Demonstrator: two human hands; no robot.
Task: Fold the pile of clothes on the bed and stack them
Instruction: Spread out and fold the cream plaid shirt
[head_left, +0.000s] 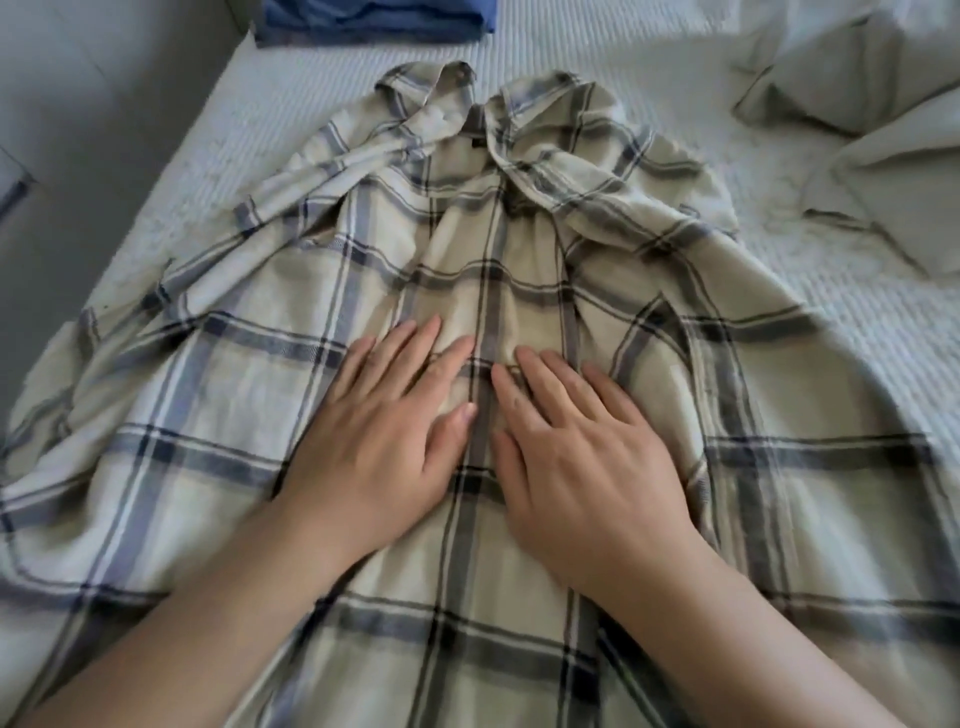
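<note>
A beige shirt with dark blue plaid lines (519, 249) lies spread over the bed, collar at the far end and one sleeve bunched toward the left. My left hand (384, 431) and my right hand (576, 447) rest flat on its middle, side by side, palms down and fingers apart. Neither hand grips the cloth. Folded blue clothes (374, 21) sit at the far edge of the bed.
The bed has a white ribbed cover (831, 322). Rumpled pale grey-green cloth (862, 104) lies at the far right. The bed's left edge runs diagonally, with grey floor (78, 130) beyond it.
</note>
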